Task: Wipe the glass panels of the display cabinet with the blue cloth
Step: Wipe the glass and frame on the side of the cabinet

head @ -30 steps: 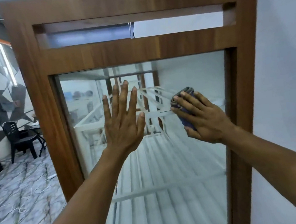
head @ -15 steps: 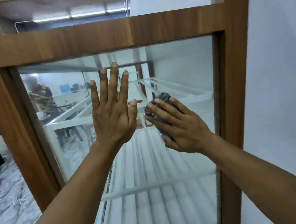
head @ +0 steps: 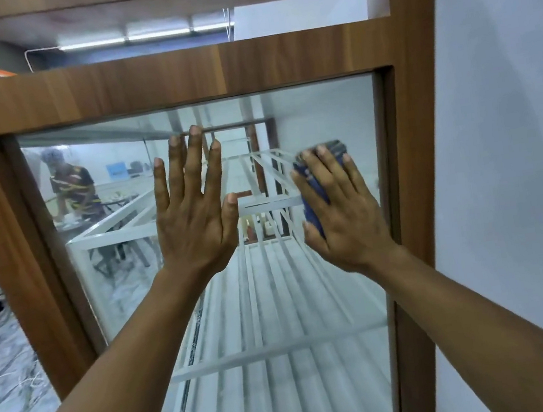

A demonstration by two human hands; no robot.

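Our right hand [head: 339, 210] has slid the folded blue cloth [head: 311, 207] rightward, toward three o'clock on the smooth glass panel [head: 320, 113], fingers flat, pressing it; our left hand [head: 192, 216] stays splayed beside it. Wood-grain frame [head: 143, 81], white slatted shelves [head: 275, 354].

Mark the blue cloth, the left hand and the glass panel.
blue cloth [head: 310, 208]: head view, edge beside the thumb.
left hand [head: 193, 228]: head view, back of hand.
glass panel [head: 320, 114]: head view, bare upper right.
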